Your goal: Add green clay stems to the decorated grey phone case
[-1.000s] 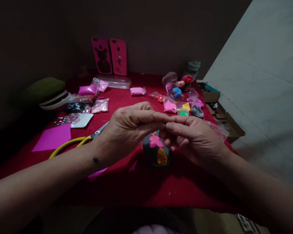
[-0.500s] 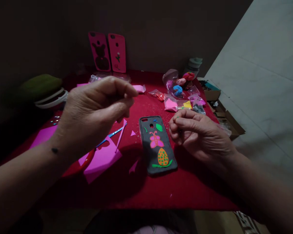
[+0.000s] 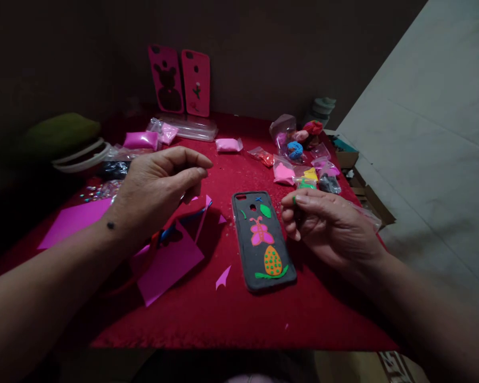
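Note:
A dark grey phone case [image 3: 263, 242] lies on the red cloth [image 3: 231, 314], decorated with a pink butterfly, an orange dotted egg and green leaves. My right hand [image 3: 327, 226] hovers just right of the case, fingers curled in a pinch on a small bit of green clay at the fingertips. My left hand [image 3: 159, 186] is raised left of the case, thumb and fingers pinched together; what they hold is too small to make out. Under it lie pink paper pieces [image 3: 167, 263] and a thin blue tool [image 3: 183, 223].
Small bags of coloured clay [image 3: 299, 165] sit at the back right. Two pink phone cases [image 3: 181, 80] lean on the wall behind a clear box [image 3: 191, 127]. Pink bags [image 3: 141, 141], beads [image 3: 98, 191] and a pink sheet [image 3: 74, 223] lie at left. Cardboard boxes [image 3: 363, 194] sit off the right edge.
My hands were joined over the phone case, then parted. My left hand swung up and left, then lowered a little; my right stays beside the case.

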`<state>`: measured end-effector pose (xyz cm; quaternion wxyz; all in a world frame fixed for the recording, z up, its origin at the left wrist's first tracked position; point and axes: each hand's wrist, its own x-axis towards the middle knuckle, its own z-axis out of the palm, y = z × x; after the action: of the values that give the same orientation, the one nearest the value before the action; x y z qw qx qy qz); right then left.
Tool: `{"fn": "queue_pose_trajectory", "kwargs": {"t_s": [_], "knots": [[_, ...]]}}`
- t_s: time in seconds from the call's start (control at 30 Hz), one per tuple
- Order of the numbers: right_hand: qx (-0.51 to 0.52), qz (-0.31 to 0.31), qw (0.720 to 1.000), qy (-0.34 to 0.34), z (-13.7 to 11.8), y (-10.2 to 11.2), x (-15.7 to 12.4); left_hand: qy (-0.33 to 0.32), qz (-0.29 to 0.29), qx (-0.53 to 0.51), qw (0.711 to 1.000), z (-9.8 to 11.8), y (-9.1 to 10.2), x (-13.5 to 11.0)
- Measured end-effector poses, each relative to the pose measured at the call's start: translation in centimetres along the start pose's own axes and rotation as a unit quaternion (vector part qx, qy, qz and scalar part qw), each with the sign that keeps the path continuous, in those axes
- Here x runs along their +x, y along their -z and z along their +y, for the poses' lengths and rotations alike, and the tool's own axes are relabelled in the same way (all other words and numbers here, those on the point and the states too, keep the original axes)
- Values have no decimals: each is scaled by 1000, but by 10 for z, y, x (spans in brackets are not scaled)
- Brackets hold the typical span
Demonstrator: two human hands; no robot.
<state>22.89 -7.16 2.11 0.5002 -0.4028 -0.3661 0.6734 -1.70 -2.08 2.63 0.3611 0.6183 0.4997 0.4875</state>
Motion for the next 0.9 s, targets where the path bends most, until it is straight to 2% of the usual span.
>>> {"fn": "queue_pose_trajectory", "kwargs": {"t_s": [0.17, 0.37, 0.9], "knots": [[-14, 21, 1000, 8, 0, 0, 1, -4, -19, -3, 1000, -7, -1, 3], [-11, 11, 999, 30, 0, 2, 2, -12, -38, 21, 999, -10, -3, 3], [15, -21, 1000, -11, 5, 7, 6, 3, -51, 81, 995, -7, -2, 1]]}}
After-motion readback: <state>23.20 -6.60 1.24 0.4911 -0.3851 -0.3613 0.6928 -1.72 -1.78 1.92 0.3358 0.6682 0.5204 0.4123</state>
